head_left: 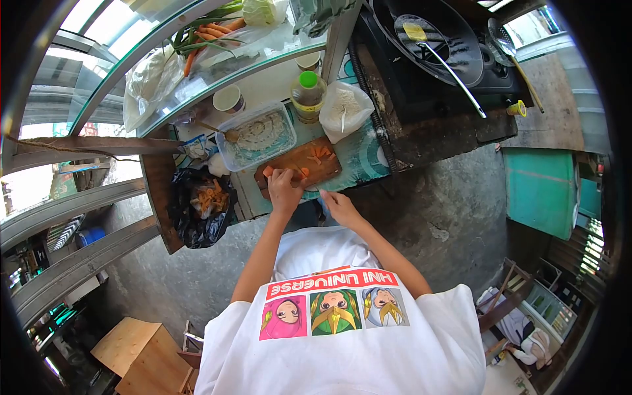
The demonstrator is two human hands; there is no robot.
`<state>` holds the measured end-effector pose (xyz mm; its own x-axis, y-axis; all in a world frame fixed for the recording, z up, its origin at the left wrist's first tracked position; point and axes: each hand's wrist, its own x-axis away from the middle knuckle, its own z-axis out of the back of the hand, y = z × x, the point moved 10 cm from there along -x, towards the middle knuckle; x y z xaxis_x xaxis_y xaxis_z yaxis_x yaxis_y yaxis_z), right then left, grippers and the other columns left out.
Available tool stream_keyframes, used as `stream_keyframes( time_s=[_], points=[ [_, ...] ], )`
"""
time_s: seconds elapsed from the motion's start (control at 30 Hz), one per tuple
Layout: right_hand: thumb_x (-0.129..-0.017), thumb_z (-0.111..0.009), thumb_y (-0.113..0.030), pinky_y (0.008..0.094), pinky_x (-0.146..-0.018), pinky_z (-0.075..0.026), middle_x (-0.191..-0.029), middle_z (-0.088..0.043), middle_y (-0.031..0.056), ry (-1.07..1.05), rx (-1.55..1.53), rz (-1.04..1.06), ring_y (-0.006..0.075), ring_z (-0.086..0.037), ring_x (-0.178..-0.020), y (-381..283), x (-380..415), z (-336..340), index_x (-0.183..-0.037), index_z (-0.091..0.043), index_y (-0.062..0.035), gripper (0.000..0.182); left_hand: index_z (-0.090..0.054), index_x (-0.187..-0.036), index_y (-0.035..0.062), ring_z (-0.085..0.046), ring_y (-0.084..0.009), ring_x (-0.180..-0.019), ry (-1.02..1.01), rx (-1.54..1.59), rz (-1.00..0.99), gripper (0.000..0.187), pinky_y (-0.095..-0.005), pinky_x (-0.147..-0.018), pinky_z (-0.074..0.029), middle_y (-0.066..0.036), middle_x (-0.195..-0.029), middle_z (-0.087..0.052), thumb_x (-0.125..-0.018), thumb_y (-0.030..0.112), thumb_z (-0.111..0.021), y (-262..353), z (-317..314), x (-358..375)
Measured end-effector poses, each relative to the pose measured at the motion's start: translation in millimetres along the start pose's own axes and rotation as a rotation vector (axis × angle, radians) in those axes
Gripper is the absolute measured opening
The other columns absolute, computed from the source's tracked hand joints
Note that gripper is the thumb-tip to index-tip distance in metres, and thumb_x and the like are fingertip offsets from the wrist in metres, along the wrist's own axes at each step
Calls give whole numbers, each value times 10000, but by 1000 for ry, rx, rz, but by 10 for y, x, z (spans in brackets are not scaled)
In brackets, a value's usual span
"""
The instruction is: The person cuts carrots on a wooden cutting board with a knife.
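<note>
My left hand (284, 189) is closed on a piece of carrot (268, 171) at the left part of a wooden cutting board (296, 163). My right hand (340, 207), at the board's near edge, grips a knife (321, 193) by its handle; the blade is mostly hidden beside my left fingers. Cut carrot slices (320, 153) lie on the right part of the board, and a small round slice (305, 172) is near my left fingers. Just behind the board sits a plastic tub (258, 139) of pale batter with a spoon in it.
A black bag of peelings (201, 204) hangs at the left. Behind the board stand an oil bottle with a green cap (308, 95), a bag of white powder (344, 112) and a paper cup (228, 100). A wok (428, 39) rests on the stove at right. Glass shelving holds vegetables (214, 29).
</note>
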<state>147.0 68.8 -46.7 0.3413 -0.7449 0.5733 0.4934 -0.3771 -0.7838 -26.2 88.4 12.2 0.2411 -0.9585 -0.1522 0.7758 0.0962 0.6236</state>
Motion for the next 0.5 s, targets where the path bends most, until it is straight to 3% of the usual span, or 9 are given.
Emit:
stream_keyframes(
  time_s=[0.03, 0.07, 0.13, 0.23, 0.37, 0.5],
  points=[
    [-979, -436, -505, 292, -386, -355, -542, -432, 20, -58, -154, -45, 98, -403, -428, 13, 50, -19, -759, -492, -62, 498, -660, -781, 84, -564, -249, -850, 1, 1, 1, 191, -391, -775, -404, -48, -784, -664, -634, 123, -775, 13, 19, -1],
    [-979, -436, -505, 292, -386, -355, -542, -432, 20, -58, -152, -45, 98, -403, -428, 8, 84, 37, -759, -492, -62, 498, -656, -787, 92, -561, -241, -855, 6, -7, 5, 195, -387, -777, -393, -38, -787, -664, -639, 135, -777, 24, 46, 3],
    [-986, -445, -466, 259, -387, -342, -587, -463, 5, -174, -316, -251, 83, -437, -430, 199, 181, -5, -833, -538, -60, 443, -651, -792, 100, -558, -233, -861, 11, -13, 9, 199, -383, -779, -382, -28, -790, -664, -645, 146, -778, 32, 79, -1],
    [-993, -440, -433, 253, -335, -269, -570, -450, 3, -164, -423, -200, 69, -379, -383, 255, 158, 7, -788, -526, -80, 417, -651, -812, 114, -555, -216, -868, -16, -80, -27, 208, -375, -782, -360, -11, -792, -671, -657, 173, -776, 71, 86, -8],
    [-994, -434, -406, 265, -344, -287, -565, -456, 1, -115, -270, -178, 79, -395, -390, 291, 63, -2, -785, -528, -74, 404, -654, -798, 120, -549, -207, -863, -20, -113, -44, 200, -372, -787, -350, -1, -790, -680, -657, 190, -777, 87, 106, -34],
    [-1008, -408, -393, 237, -331, -273, -543, -390, -32, -103, -229, -167, 61, -337, -357, 278, 8, -38, -776, -476, -97, 382, -660, -792, 124, -543, -211, -857, -37, -116, -56, 194, -377, -789, -351, 1, -779, -679, -653, 190, -778, 104, 128, -63]
  ],
)
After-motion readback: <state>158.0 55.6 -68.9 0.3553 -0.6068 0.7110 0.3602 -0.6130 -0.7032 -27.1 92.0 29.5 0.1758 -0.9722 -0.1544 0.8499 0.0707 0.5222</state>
